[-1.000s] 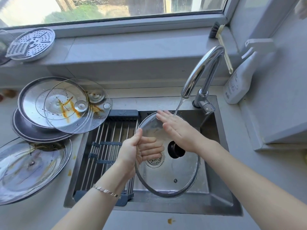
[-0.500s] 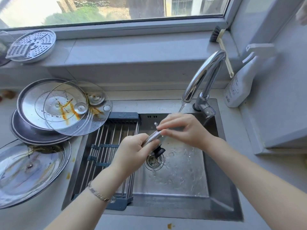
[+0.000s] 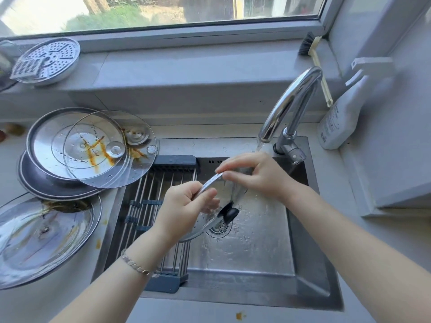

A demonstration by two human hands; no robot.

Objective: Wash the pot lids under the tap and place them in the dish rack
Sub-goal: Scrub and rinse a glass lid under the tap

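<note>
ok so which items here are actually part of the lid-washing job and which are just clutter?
Job:
- round glass pot lid with black knob, held by left hand and right hand
- curved chrome tap, running
- steel sink
- dark roll-up dish rack
- stained glass and steel lids stacked on the counter

Lying about:
- white spray bottle
- cream-handled dish brush
- perforated round steel steamer plate

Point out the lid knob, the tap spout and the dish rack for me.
lid knob (image 3: 229, 212): head view, on the black knob's rounded face.
tap spout (image 3: 288, 102): head view, midway along the chrome arch.
dish rack (image 3: 149, 190): head view, on the bare metal rods left of the left hand (image 3: 186, 209).
</note>
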